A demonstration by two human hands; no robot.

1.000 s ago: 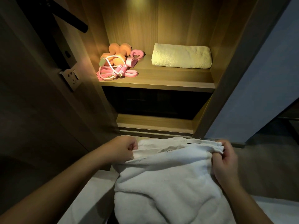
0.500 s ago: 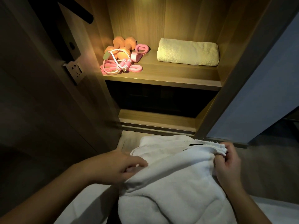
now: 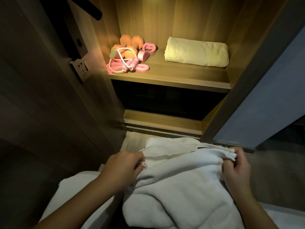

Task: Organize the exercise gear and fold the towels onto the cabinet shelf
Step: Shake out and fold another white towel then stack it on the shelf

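White towel [image 3: 178, 182] spans between left hand [image 3: 123, 169] and right hand [image 3: 236, 169], fingers [image 3: 137, 163] apparently pinching its edge.

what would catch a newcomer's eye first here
The lit cabinet shelf glows in the dark upper middle, with orange dumbbells and a pink jump rope heaped at its left end and a folded yellow towel at its right. Low in front, the left hand and right hand pinch the top edge of a big white towel.
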